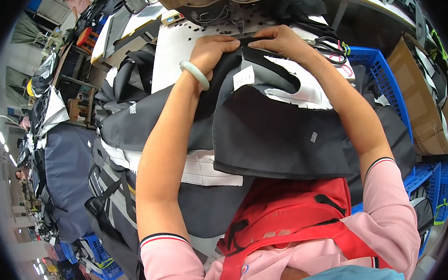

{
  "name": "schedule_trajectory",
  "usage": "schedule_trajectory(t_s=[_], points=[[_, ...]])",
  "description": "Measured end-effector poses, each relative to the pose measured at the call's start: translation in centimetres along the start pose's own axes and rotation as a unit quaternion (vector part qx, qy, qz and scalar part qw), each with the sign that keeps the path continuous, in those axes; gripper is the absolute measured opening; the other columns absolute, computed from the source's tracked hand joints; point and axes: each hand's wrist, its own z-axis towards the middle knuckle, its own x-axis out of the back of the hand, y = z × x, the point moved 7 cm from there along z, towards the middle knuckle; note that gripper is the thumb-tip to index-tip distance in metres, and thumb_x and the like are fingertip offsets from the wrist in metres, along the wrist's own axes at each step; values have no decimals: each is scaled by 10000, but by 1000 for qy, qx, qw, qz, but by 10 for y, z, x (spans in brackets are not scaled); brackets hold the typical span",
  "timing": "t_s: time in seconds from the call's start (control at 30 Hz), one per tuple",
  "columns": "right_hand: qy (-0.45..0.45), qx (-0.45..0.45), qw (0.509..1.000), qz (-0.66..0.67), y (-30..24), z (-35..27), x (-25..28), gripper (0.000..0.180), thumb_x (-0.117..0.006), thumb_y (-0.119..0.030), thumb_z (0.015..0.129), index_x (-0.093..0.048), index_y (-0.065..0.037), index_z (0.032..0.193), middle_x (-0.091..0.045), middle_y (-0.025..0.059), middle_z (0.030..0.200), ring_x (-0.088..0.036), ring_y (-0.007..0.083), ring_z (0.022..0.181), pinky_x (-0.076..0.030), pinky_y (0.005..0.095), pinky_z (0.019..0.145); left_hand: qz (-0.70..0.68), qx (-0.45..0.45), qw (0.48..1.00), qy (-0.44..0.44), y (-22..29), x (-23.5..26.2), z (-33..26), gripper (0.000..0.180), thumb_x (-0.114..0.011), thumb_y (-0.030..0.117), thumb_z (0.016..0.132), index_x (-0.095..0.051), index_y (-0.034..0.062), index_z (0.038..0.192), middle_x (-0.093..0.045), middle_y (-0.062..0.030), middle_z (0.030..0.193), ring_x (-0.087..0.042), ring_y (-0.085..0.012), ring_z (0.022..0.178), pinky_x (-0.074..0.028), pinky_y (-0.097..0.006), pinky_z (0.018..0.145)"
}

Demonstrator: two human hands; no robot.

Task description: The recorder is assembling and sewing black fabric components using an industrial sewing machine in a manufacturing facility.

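Note:
A large piece of black fabric (pixel 285 136) with white backing and a small white label (pixel 244 77) spreads across my lap and up onto the white table (pixel 170 56). At its far edge my left hand (pixel 212 52), with a pale bangle on the wrist, pinches the cloth between thumb and fingers. Close to its right, my right hand (pixel 282 45) pinches the same edge. Just beyond both hands is the needle area of a sewing machine (pixel 237 18). Whether the needle touches the cloth cannot be made out.
Black-handled scissors (pixel 330 49) lie right of my right hand. A blue plastic basket (pixel 384 79) and a cardboard box (pixel 411 97) stand farther right. Dark scraps dot the table. Grey and black bags (pixel 107 198) are heaped at left, with people farther off.

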Motion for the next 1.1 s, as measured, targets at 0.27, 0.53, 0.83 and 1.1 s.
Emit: schedule_trajectory(t_s=[0.27,0.53,0.83,1.1], points=[[16,-6,996,92,9,9,5,305,-764,-204,814,-711,23,1011,-686,41,845,-610,87,722,-488,216,660,-30,-7,1000,-1,1,-3,14,275,-655,16,851,-623,-115,1092,-686,-149,952,-668,-180,802,-540,-264,752],[25,-9,990,138,12,12,3,290,-767,-199,814,-710,14,1001,-682,42,824,-613,81,700,-484,203,633,-57,-24,998,-1,0,1,16,284,-658,23,854,-618,-110,1102,-685,-147,952,-669,-179,799,-540,-268,749],[-83,-11,996,-34,-22,-42,7,806,-678,-457,851,-401,56,1407,-574,150,1283,-546,198,1164,-414,308,988,-75,-36,996,22,-4,5,6,235,-704,42,816,-690,-72,1021,-705,-129,927,-655,-168,823,-514,-248,778],[-143,214,924,-282,-14,-227,-64,449,-700,-11,629,-643,-110,1063,-609,75,934,-603,282,906,-510,383,768,294,-122,941,-116,-86,-43,-95,256,-696,179,824,-684,-40,956,-701,-130,875,-662,-205,836,-494,-304,789]])
